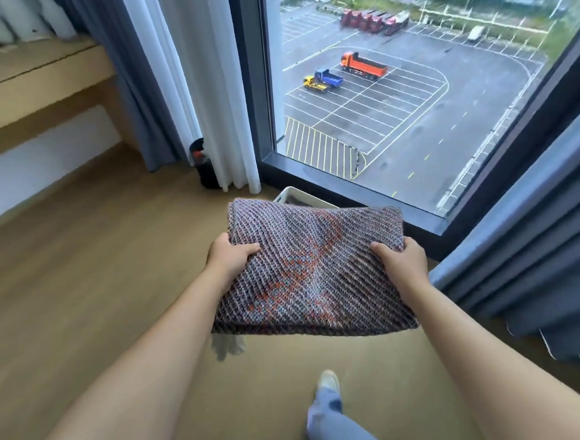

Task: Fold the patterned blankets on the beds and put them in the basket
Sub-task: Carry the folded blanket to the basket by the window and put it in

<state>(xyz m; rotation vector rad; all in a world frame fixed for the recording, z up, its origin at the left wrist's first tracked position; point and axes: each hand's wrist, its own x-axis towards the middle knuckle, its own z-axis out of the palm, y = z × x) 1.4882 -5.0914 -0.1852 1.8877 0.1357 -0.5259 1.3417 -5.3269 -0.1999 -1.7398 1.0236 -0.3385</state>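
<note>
I hold a folded patterned blanket (309,270), purple-grey weave with orange marks, flat in the air over the floor. My left hand (231,255) grips its left edge and my right hand (401,263) grips its right edge. Just beyond the blanket's far edge, the white rim of the basket (288,194) shows on the floor by the window. Something dark lies inside it. Most of the basket is hidden behind the blanket.
A floor-to-ceiling window (394,109) stands ahead, with white sheer curtain (217,87) and blue-grey curtains left and right (541,253). A black object (204,167) sits at the curtain's foot. A wooden bed frame (32,86) runs along the left. My leg and shoe (329,382) are on the wooden floor.
</note>
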